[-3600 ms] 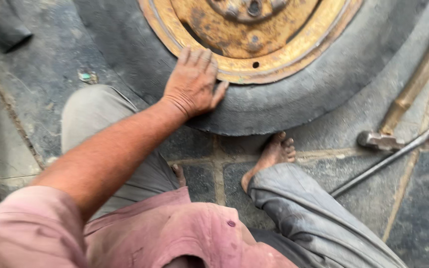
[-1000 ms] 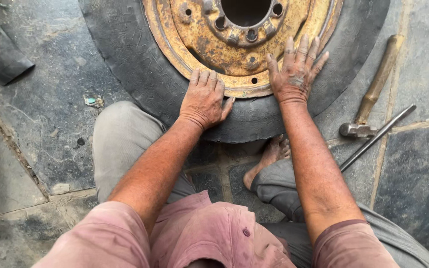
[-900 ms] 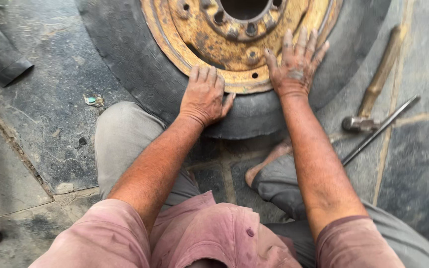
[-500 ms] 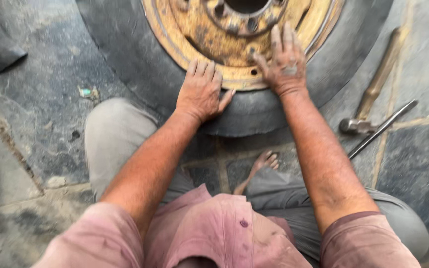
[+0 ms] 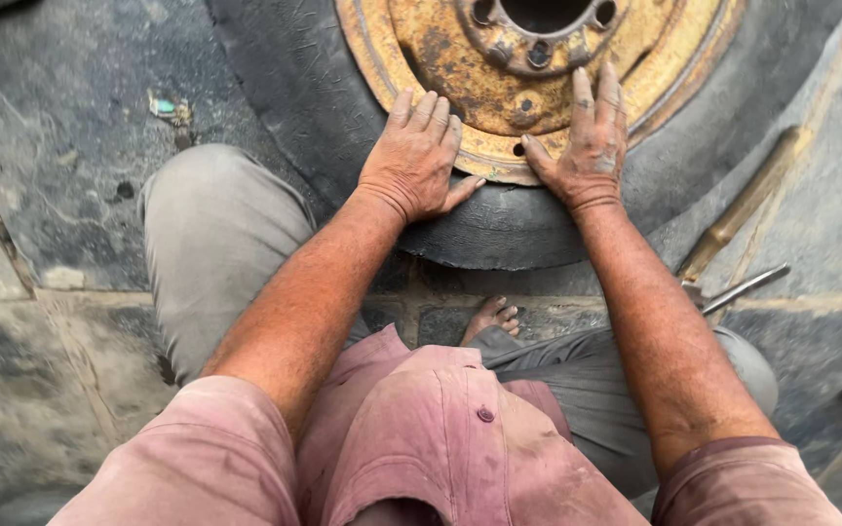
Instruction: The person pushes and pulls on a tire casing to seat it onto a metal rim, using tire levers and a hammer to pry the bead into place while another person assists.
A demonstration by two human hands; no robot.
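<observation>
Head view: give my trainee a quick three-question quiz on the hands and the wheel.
1. True or false: both hands lie flat, holding nothing.
2. What does the left hand rest on? A) black rubber tyre and edge of the rusty yellow steel wheel rim B) wooden-handled hammer C) grey stone floor
3. Which hand lies nearer the hammer?

Key: 1 true. 2 A. 3 the right hand, spread on the rim.

Tyre-repair yard: truck tyre (image 5: pixel 324 88), hammer (image 5: pixel 743 209), stone paving (image 5: pixel 51 321).
</observation>
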